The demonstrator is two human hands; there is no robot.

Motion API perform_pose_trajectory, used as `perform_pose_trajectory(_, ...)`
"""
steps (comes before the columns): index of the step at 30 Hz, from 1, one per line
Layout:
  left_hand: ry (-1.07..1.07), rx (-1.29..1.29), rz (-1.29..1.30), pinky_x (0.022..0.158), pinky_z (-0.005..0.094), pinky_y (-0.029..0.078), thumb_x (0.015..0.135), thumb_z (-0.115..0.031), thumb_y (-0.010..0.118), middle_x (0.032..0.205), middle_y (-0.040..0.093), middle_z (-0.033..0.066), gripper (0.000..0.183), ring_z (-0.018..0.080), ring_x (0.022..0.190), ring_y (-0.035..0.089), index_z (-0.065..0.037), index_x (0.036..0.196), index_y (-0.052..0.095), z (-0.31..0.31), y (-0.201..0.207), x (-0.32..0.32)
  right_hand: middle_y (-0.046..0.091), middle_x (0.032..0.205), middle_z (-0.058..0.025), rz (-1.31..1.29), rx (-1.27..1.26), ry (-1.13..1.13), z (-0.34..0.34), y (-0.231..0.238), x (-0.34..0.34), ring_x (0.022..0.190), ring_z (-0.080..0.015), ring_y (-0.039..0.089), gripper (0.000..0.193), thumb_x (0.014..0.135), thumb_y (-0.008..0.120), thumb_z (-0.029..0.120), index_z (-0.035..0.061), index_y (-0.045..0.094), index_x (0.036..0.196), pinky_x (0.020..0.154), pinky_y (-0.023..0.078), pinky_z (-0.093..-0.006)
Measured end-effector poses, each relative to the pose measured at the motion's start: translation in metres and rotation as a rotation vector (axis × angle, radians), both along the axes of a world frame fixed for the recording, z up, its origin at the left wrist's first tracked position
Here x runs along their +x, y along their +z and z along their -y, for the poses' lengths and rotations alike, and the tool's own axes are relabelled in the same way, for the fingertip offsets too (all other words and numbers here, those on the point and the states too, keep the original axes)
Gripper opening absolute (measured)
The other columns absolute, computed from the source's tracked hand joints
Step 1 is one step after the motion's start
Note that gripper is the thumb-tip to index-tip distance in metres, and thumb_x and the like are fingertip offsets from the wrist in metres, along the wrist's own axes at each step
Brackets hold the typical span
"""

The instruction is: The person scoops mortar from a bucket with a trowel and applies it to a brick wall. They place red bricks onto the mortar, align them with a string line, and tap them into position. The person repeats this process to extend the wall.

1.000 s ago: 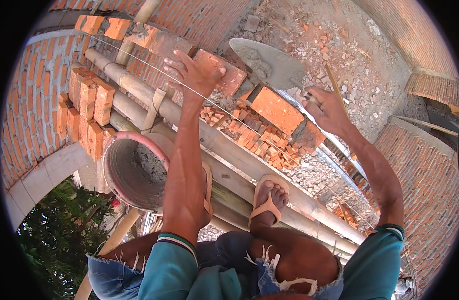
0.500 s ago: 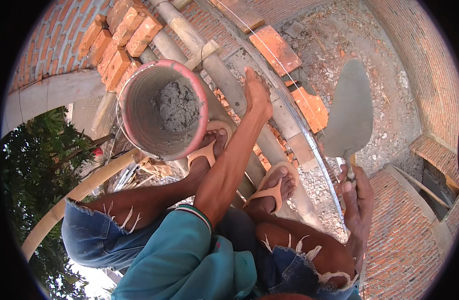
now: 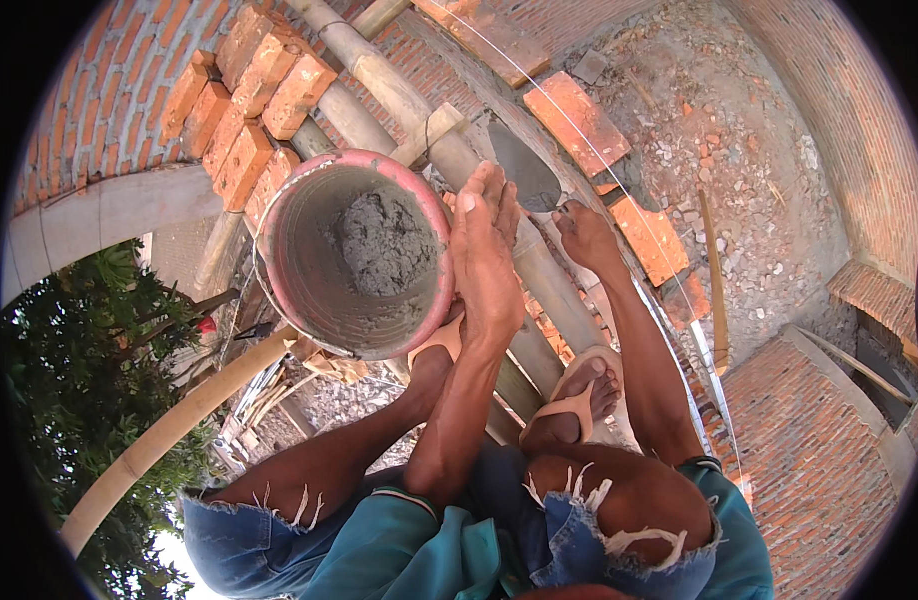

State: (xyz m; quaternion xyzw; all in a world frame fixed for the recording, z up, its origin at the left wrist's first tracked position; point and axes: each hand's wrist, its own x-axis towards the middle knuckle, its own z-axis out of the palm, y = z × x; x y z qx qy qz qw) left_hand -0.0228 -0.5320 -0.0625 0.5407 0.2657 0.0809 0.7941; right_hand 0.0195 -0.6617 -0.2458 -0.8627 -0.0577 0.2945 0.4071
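Note:
My left hand (image 3: 487, 262) is held flat beside the bucket, its fingers stretched out and holding nothing. It overlaps the right rim of a red-rimmed bucket (image 3: 309, 290), and I cannot tell whether it touches. Wet grey mortar (image 3: 384, 245) lies in the bucket. My right hand (image 3: 587, 238) is closed round a trowel, whose handle is hidden in the fist. The grey trowel blade (image 3: 524, 170) points far and left, low over the wall's top edge. Orange bricks (image 3: 647, 238) lie in a row along that edge, just right of my right hand.
Stacked bricks (image 3: 241, 150) stand beyond the bucket. Bamboo poles (image 3: 379, 85) run under my sandalled feet (image 3: 584, 390). A taut white string (image 3: 579, 125) crosses above the brick row. Rubble ground (image 3: 749, 200) lies below on the right; a curved bamboo pole (image 3: 169, 430) and a tree are at left.
My right hand has swung the trowel from the right over to the wall edge, lowering its blade. My left hand has drawn back toward the bucket. The view has shifted slightly.

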Motion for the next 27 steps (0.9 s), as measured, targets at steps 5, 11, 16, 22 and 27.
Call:
perform_pose_trajectory(5, -0.057, 0.080, -0.021, 0.126, 0.0496, 0.025, 0.113, -0.046, 0.033, 0.163, 0.029, 0.0293, 0.072, 0.0409, 0.152, 0.032, 0.010, 0.157, 0.027, 0.005, -0.011, -0.007, 0.071, 0.106, -0.0269, 0.091, 0.069, -0.063, -0.079, -0.061, 0.062, 0.109, -0.0445, 0.067, 0.042, 0.099, 0.065, 0.038, -0.0001, 0.063, 0.116, 0.091, 0.051, -0.0543)
perform_pose_trajectory(11, -0.131, 0.195, -0.082, 0.126, 0.0488, 0.027, 0.114, -0.041, 0.034, 0.162, 0.032, 0.0283, 0.065, 0.0404, 0.151, 0.034, 0.008, 0.156, 0.032, -0.003, -0.012, -0.015, 0.071, 0.099, -0.0280, 0.332, 0.270, -0.230, -0.132, -0.078, 0.113, 0.098, -0.0482, 0.067, 0.040, 0.097, 0.068, 0.039, -0.0003, 0.066, 0.107, 0.084, 0.052, -0.0523)
perform_pose_trajectory(16, -0.145, 0.280, -0.109, 0.125, 0.0493, 0.026, 0.115, -0.040, 0.033, 0.162, 0.035, 0.0263, 0.061, 0.0380, 0.152, 0.034, 0.007, 0.154, 0.038, -0.010, -0.015, -0.015, 0.070, 0.097, -0.0256, 0.320, 0.272, -0.218, -0.116, -0.089, 0.089, 0.095, -0.0461, 0.067, 0.039, 0.098, 0.066, 0.038, 0.0011, 0.065, 0.110, 0.084, 0.051, -0.0525)
perform_pose_trajectory(22, -0.156, 0.320, -0.151, 0.125, 0.0486, 0.025, 0.114, -0.043, 0.033, 0.161, 0.038, 0.0209, 0.061, 0.0339, 0.152, 0.033, 0.002, 0.155, 0.040, -0.003, -0.035, 0.000, 0.066, 0.073, -0.0187, 0.358, 0.305, -0.294, -0.066, -0.089, 0.039, 0.067, -0.0356, 0.065, 0.032, 0.097, 0.071, 0.031, 0.0002, 0.066, 0.105, 0.068, 0.051, -0.0466)
perform_pose_trajectory(27, -0.092, 0.283, -0.205, 0.125, 0.0483, 0.025, 0.113, -0.044, 0.036, 0.160, 0.039, 0.0205, 0.061, 0.0320, 0.151, 0.034, 0.001, 0.154, 0.042, 0.001, -0.054, 0.011, 0.068, 0.078, -0.0199, 0.267, 0.291, -0.289, -0.018, -0.079, 0.002, 0.073, -0.0373, 0.066, 0.029, 0.098, 0.069, 0.028, -0.0005, 0.066, 0.105, 0.070, 0.051, -0.0455)
